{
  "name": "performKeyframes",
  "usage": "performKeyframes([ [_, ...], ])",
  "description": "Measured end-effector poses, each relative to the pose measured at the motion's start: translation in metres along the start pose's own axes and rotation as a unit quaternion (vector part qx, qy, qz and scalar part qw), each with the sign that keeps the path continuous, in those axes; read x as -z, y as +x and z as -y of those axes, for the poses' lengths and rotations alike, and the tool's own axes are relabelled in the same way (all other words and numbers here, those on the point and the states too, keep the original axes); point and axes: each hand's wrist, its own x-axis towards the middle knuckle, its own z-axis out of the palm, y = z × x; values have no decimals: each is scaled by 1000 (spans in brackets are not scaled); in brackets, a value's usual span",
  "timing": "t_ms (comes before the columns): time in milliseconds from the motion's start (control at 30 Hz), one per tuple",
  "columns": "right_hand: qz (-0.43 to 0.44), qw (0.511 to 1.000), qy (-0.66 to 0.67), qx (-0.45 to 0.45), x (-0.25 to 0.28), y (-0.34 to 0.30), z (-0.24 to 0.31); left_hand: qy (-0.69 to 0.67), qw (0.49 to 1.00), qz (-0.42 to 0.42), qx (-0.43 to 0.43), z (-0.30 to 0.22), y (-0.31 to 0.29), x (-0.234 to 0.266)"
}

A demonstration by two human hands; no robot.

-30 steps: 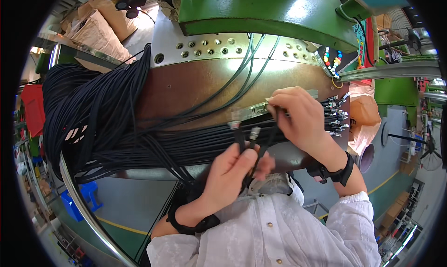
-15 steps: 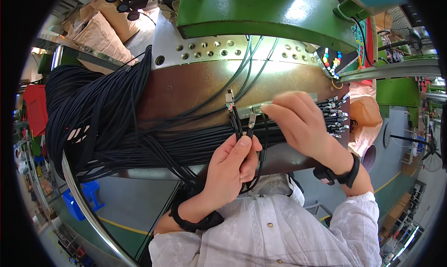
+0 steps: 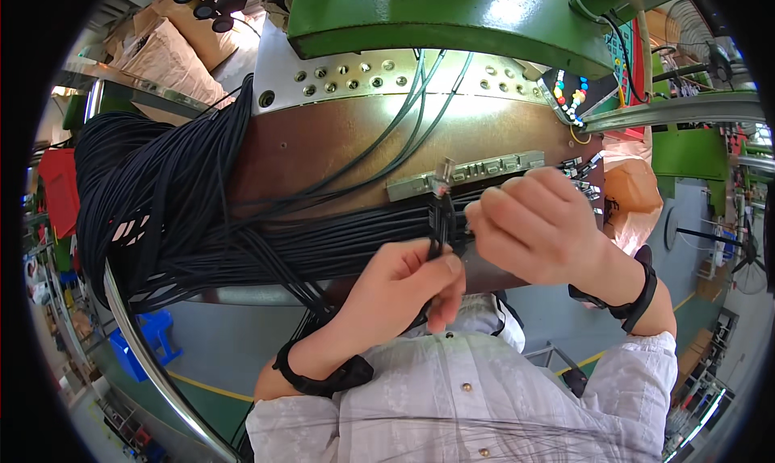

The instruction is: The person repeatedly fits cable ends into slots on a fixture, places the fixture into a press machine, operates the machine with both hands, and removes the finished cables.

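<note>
My left hand (image 3: pixel 408 289) is closed round a few black cables (image 3: pixel 438 225), which stand up from its thumb and fingers. At their top a bare metal connector (image 3: pixel 443 175) shows, blurred by motion. Close by on the right, my right hand (image 3: pixel 539 225) has its fingers curled in a pinch beside the cables; what lies between its fingertips is too blurred to make out. Behind both hands a slotted metal bar fixture (image 3: pixel 476 172) rests on the brown worktop (image 3: pixel 323 136). A thick bundle of black cables (image 3: pixel 339 257) runs across the near edge.
A large heap of black cables (image 3: pixel 153 188) hangs at the left over a metal rail (image 3: pixel 149 342). Metal-tipped cable ends (image 3: pixel 592 192) lie at the right. A green machine (image 3: pixel 436 31) overhangs a metal plate with holes (image 3: pixel 278 87). Several cables (image 3: pixel 416 100) descend from it.
My left hand has moved slightly right and down, bringing the cables together. My right hand has shifted right and lower, fingers curled tighter, leaving the slotted bar more exposed.
</note>
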Motion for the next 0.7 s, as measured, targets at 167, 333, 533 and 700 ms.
performKeyframes([
  [167, -1, 999, -13, -41, -2, -1, 0, -58, 995, 65, 56, -1, -8, 3],
  [333, 13, 998, 28, -48, -14, -7, 7, 98, 995, 16, 2, 2, -17, -1],
  [533, -37, 980, 94, -174, -43, -20, -13, 150, 932, -163, -289, 3, -16, -17],
  [700, -54, 904, 289, -310, -55, -20, -9, 0, 972, -71, -225, -4, -9, -3],
])
